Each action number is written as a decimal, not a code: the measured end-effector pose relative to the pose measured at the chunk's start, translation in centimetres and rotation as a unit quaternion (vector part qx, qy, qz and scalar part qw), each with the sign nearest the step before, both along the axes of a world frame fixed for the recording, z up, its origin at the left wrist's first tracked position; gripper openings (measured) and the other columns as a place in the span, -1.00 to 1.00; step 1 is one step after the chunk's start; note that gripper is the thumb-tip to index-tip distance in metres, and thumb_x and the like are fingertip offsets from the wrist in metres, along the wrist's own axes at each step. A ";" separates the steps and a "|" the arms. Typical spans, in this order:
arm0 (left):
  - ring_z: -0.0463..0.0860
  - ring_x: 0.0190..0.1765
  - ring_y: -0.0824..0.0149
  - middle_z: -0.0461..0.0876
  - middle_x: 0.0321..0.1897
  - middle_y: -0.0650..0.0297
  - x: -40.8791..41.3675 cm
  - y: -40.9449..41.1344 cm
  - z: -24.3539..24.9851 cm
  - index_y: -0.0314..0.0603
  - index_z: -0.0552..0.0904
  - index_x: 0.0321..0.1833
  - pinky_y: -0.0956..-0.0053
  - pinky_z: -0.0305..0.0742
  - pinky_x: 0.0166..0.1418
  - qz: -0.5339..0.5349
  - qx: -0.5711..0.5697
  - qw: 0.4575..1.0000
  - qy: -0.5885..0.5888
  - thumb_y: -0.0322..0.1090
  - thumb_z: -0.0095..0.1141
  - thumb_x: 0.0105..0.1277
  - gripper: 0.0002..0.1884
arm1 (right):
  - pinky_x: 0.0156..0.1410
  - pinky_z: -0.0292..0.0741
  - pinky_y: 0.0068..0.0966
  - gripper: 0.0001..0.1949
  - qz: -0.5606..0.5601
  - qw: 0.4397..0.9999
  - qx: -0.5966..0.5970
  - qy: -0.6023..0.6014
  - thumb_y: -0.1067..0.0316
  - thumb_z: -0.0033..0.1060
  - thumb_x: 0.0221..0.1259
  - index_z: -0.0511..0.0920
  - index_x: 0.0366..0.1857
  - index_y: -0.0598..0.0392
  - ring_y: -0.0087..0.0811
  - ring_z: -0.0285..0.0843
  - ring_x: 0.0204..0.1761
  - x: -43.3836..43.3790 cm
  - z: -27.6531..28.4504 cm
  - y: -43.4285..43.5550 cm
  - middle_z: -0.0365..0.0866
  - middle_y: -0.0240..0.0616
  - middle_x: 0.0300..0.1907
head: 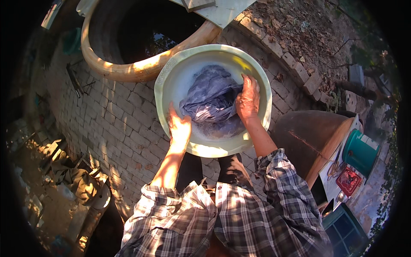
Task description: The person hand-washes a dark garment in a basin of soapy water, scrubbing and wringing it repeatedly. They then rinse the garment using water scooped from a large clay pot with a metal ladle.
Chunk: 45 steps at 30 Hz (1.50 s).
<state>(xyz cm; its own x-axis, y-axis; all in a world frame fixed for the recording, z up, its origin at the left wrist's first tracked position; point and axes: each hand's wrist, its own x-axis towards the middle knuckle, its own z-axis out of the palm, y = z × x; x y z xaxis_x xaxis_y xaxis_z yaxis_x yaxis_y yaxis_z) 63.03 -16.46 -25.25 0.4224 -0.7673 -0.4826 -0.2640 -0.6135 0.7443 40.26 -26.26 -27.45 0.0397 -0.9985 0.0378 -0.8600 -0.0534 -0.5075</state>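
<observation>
A pale green plastic basin fills the middle of the view, with a wet grey-blue cloth bunched in it and a little sudsy water under the cloth. My left hand is inside the left wall of the basin, thumb beside the cloth's lower left edge; whether it grips anything is unclear. At the cloth's right edge lies my right hand, its fingers bent and partly turned away, so its hold cannot be made out.
Beyond the basin stands a large ceramic vat with dark water and a board over one corner. Bricks pave the ground. A brown jar at right carries a board with a green bucket and a red packet.
</observation>
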 end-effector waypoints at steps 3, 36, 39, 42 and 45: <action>0.34 0.53 -0.38 0.25 0.55 -0.31 -0.6 -1.1 -1.5 -0.18 0.05 0.73 -0.01 0.36 0.53 -0.173 -0.155 0.946 -0.226 -0.27 0.21 0.43 -0.12 | 0.62 0.26 -0.04 -0.31 -0.030 0.992 0.060 -0.110 0.39 0.26 0.23 0.34 0.51 0.19 0.21 0.21 0.57 0.5 -2.4 -0.6 0.32 0.18 0.51; 0.19 0.67 -0.02 0.18 0.68 0.00 -3.2 -0.7 -0.8 -0.07 0.06 0.74 -0.27 0.28 0.54 0.263 0.157 0.869 0.389 0.45 0.30 0.28 0.16 | 0.47 0.48 -0.21 -0.37 -0.188 0.928 0.156 -0.281 0.45 0.22 0.14 0.47 0.41 0.24 0.05 0.61 0.34 0.9 -8.3 1.6 0.63 0.24 0.25; 0.48 0.52 -0.01 0.40 0.55 -0.03 -3.2 -0.4 -4.0 -0.30 0.18 0.68 -0.07 0.37 0.59 0.193 0.091 0.780 0.589 0.67 0.04 0.26 0.23 | 0.26 0.57 -0.26 -0.45 -0.174 0.886 0.259 -0.343 0.43 0.26 0.10 0.56 0.28 0.21 -0.15 0.70 0.16 5.5 -5.4 3.5 0.71 0.10 0.09; 0.57 0.41 -0.06 0.50 0.48 -0.01 0.9 -3.0 -1.6 -0.12 0.31 0.64 -0.06 0.44 0.53 0.233 0.088 0.730 0.636 0.60 -0.08 0.41 0.02 | 0.06 0.56 -0.19 -0.75 0.028 0.917 0.176 -0.356 0.44 0.20 0.12 0.57 -0.09 0.17 -0.11 0.62 -0.14 8.1 4.9 7.2 0.59 -0.11 -0.19; 0.21 0.63 0.11 0.29 0.60 0.11 -1.4 -1.4 -6.7 -0.05 0.21 0.68 0.17 0.04 0.73 0.007 -0.075 0.872 0.484 0.16 -0.18 0.66 -0.32 | 0.04 0.56 -0.08 -0.70 0.116 0.983 0.026 -0.140 0.24 0.45 0.18 0.54 -0.18 0.17 0.15 0.59 -0.04 9.8 8.4 7.9 0.53 0.01 -0.14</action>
